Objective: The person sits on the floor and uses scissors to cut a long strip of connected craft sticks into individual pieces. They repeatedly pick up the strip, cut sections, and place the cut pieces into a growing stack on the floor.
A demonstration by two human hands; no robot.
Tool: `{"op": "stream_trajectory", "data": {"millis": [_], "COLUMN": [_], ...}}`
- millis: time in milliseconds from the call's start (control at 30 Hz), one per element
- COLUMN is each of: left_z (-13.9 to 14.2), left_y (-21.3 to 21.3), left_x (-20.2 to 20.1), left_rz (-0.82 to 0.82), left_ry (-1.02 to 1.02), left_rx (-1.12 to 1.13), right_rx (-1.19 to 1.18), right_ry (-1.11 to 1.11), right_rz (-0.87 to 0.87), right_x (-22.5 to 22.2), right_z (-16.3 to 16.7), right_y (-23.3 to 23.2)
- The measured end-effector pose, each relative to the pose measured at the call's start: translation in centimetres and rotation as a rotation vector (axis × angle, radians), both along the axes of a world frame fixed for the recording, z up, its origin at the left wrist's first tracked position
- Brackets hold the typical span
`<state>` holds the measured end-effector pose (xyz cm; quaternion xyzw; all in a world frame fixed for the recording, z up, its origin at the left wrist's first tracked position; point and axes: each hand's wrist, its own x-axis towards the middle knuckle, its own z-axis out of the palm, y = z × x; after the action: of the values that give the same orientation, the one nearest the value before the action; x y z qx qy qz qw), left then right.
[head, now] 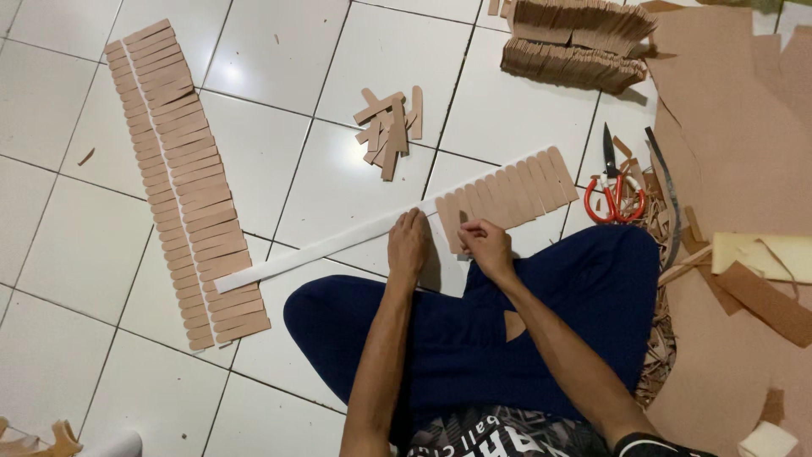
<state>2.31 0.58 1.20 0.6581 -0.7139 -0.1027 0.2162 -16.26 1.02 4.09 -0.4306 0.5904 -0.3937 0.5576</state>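
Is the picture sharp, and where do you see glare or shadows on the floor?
Head view: mostly sharp, lit from above; soft glare on the white floor tiles at upper left; short shadows under the loose pile of tan strips and the stacked bundles; left hand and right hand on the white band look slightly soft.

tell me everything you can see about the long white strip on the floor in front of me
The long white strip looks like thin paper or tape, lying flat on the white tiled floor, slanting from lower left to upper right. Its right part carries a row of overlapping tan pieces with rounded tops. The left hand presses on it near the middle; the right hand sets a tan piece beside the row.
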Motion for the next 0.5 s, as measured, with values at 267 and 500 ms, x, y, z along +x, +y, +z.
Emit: {"op": "stream_trajectory", "data": {"millis": [267,500], "left_z": [-0.1,-0.8], "left_y": [0.4,0.4], "left_x": [0.1,0.1], "left_rz": [0.011,0.022], "left_ry": [0.052,0.096], "left_rx": [0.033,0.038], "right_rx": [-0.134,-0.05], "right_ry": [0.334,0.406], "right_rz": [0.174,0.169], "right_x": [2.0,2.2], "right_z": [-0.5,-0.9], "right_y": [0.5,0.0]}}
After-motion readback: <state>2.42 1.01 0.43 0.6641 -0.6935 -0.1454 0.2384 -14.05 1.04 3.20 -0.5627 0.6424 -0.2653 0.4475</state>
